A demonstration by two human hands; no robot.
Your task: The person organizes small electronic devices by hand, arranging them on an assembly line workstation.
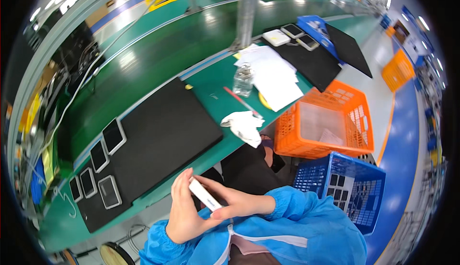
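Observation:
Close to my body, both hands hold a slim white device (205,195) tilted edge-on. Along its narrow side runs blue print; its broad faces are mostly hidden. My left hand (183,212) is wrapped round one side, fingers pointing up. From the other side my right hand (239,201) grips it, the thumb at its lower end. Beyond them, on a black foam mat (167,126), lie several white-framed devices with dark screens, among them one at the upper end of the group (114,136) and one nearest me (109,191).
Right of the mat are a white cloth (243,126), red pen (237,99), clear bottle (243,80) and papers (275,80). An orange crate (362,142) and a blue crate (376,202) holding devices stand at right. A metal post (246,13) rises at the bench's far edge.

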